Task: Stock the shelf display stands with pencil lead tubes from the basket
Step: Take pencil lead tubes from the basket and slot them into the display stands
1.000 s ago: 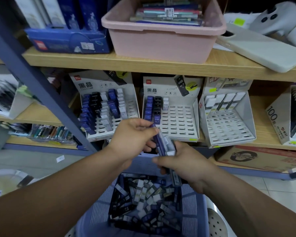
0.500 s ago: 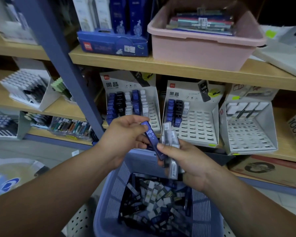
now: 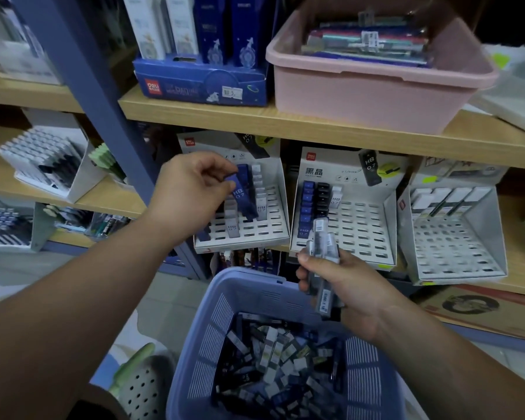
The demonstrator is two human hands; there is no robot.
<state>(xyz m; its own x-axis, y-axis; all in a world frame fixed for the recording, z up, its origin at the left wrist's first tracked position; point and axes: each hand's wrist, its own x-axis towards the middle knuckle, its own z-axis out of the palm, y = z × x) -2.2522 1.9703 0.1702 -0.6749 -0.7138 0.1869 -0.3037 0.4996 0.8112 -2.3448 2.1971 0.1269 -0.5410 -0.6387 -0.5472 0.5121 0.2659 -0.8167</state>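
Pinching with thumb and forefinger, my left hand (image 3: 191,192) holds 1 blue lead tube (image 3: 244,195) marked HB 0.7. It sticks out at 3 o'clock from the hand, tilted in front of the slots of the left display stand (image 3: 273,228). At 3 o'clock from that stand sits the middle display stand (image 3: 364,234), with 1 blue column and 1 black column at its 10 o'clock corner. My right hand (image 3: 346,286), at 6 o'clock from it, grips a bundle of clear tubes (image 3: 323,244). The blue basket (image 3: 246,286) at 6 o'clock holds loose tubes (image 3: 273,359).
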